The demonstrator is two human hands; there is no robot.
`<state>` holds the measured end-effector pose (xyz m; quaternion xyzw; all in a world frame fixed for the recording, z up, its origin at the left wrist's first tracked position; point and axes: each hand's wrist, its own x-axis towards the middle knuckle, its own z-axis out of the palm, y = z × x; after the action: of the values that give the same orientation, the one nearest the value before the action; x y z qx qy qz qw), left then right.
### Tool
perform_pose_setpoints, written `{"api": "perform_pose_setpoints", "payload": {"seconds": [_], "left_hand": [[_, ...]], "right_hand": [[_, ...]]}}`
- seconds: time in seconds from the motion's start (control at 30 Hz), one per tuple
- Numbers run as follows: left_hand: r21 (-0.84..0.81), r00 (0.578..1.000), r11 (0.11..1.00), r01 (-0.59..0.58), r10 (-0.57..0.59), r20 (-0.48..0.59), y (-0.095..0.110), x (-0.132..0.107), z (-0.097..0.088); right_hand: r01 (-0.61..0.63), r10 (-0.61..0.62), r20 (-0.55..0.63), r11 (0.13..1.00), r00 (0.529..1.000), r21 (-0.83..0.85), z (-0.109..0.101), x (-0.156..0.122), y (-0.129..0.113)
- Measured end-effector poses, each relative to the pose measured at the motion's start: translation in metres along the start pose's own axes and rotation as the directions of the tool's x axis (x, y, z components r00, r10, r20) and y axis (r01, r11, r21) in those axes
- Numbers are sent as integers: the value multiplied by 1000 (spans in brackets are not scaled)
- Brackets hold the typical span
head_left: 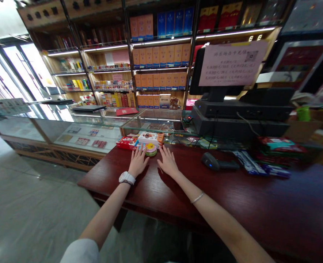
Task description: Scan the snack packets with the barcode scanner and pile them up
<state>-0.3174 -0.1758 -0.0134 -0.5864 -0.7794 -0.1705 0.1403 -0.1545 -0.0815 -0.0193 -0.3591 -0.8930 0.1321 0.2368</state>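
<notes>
Yellow-and-green round pack point(151, 148) sat just ahead, kinda between the left hand point(138, 162), which looked nearer, and right hand point(168, 161); both were spread, pinching nothing.

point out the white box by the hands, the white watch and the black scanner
White box point(149, 137), head view, its printed face
White watch point(126, 177), head view, middle of the case
Black scanner point(217, 164), head view, where head meets handle

Worktop point(183, 197): dark reddish brown, lower centre
Packet point(126, 143): red, white markings, centre
Carton point(149, 137): white, orange end, centre
Round item point(151, 150): yellow, green edge
Wristwatch point(126, 178): white
Scanner point(211, 162): black, right of centre
Sign point(227, 69): pink, dark lettering, upper right
</notes>
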Motion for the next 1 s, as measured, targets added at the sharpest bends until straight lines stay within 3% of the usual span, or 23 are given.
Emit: {"api": "perform_pose_setpoints", "payload": {"seconds": [0.23, 0.47, 0.77, 1.0], "left_hand": [[-138, 978, 969, -205, 195, -80, 64, 4, -10], [-271, 909, 867, -417, 404, -105, 145, 12, -12], [-409, 837, 743, -530, 534, -115, 254, 13, -1], [-430, 745, 649, -627, 662, -87, 334, 10, 28]], "right_hand": [[134, -117, -210, 989, 971, 67, -52, -31, 45], [155, -129, -360, 987, 924, 43, -108, -77, 114], [-81, 44, -463, 995, 885, -60, -158, -147, 210], [-362, 254, -439, 915, 862, -179, -185, -193, 275]]}}
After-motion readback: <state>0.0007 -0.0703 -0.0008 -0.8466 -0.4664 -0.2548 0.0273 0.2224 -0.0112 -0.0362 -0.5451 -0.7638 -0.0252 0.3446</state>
